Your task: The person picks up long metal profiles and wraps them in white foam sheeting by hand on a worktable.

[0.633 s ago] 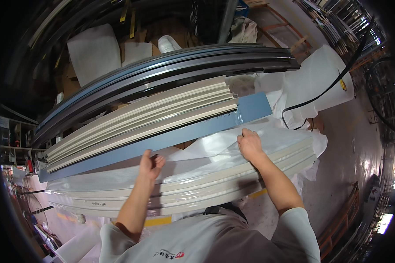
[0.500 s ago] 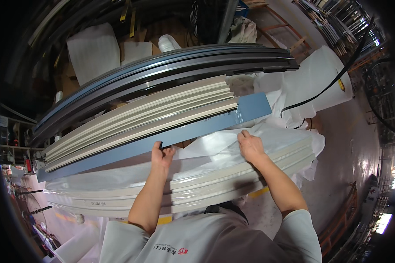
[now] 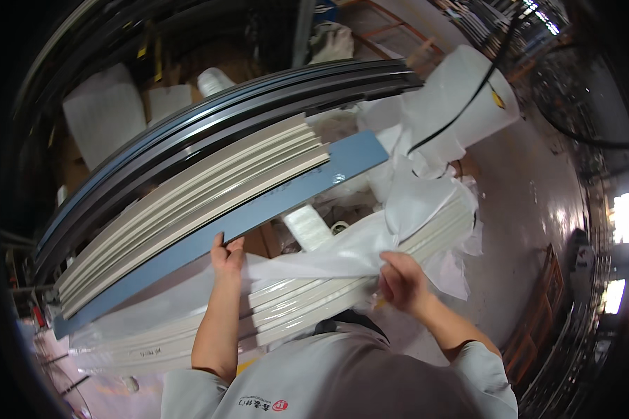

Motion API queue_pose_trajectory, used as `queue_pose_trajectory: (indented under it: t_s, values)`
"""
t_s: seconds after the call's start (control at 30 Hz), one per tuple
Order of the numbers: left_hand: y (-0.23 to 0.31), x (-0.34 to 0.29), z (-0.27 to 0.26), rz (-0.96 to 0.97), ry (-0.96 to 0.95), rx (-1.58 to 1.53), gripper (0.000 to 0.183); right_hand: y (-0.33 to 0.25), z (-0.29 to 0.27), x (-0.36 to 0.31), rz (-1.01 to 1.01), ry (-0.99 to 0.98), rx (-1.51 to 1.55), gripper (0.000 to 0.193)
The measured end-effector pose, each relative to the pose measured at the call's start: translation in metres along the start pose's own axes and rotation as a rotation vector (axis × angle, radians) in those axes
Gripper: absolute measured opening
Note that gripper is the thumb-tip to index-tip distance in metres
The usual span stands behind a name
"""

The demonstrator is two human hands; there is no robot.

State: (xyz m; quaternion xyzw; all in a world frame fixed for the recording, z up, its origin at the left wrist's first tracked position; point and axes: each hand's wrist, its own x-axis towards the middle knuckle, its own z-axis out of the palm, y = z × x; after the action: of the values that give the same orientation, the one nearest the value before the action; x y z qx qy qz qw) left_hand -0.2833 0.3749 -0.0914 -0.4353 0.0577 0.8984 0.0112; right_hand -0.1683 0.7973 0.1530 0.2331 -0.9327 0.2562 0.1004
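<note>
A thin white foam sheet (image 3: 314, 264) stretches between my hands over a bundle of pale profiles (image 3: 300, 304) wrapped in clear film. My left hand (image 3: 228, 260), fingers curled, grips the sheet's far edge close to a long blue panel (image 3: 258, 214). Farther right, my right hand (image 3: 404, 281) is closed on the sheet's gathered part, above the bundle's near side; its fingertips are partly hidden. Cream grooved profiles (image 3: 210, 188) lie along the blue panel's far side.
Dark, glossy long profiles (image 3: 258, 105) run behind the cream ones. A big white foam roll (image 3: 461, 105) stands at the right, with a black cable (image 3: 461, 115) hanging across it. In the gap beyond the sheet sit a white wrapped block (image 3: 307, 227) and a tape roll (image 3: 339, 228).
My right hand has drawn the foam sheet toward me, baring the white block and tape roll behind it. My left hand stays near the blue panel. The whole view has turned and shifted.
</note>
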Motion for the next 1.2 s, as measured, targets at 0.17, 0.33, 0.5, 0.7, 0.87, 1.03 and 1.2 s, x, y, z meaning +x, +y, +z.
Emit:
queue_pose_trajectory:
  t_s: [0.17,0.33,0.5,0.7,0.87,1.03,1.2]
  values:
    - [-0.003,-0.022,-0.032,-0.036,-0.064,0.512,0.026,-0.053,-0.03,-0.05,-0.004,0.137,-0.132,0.031]
    - [-0.035,-0.196,0.032,0.396,-1.039,2.075,0.038,-0.056,-0.029,-0.091,0.711,-0.249,0.264,0.029]
    - [-0.064,-0.248,0.028,0.437,-1.175,2.757,0.046,0.02,-0.051,-0.054,0.67,-0.708,0.196,0.057]
    - [-0.056,-0.243,-0.022,0.603,-1.061,2.695,0.029,0.174,-0.032,0.061,0.816,-0.107,-0.204,0.076]
    - [-0.071,-0.291,-0.006,0.924,-0.826,2.483,0.029,0.256,0.041,0.1,1.149,-0.317,-0.089,0.083]
    - [-0.072,-0.319,0.015,1.159,-0.538,2.263,0.032,0.355,0.039,0.083,0.825,-0.287,-0.031,0.056]
    - [-0.07,-0.339,0.031,1.184,-0.543,2.194,0.027,0.336,-0.041,0.08,1.085,0.043,0.422,0.045]
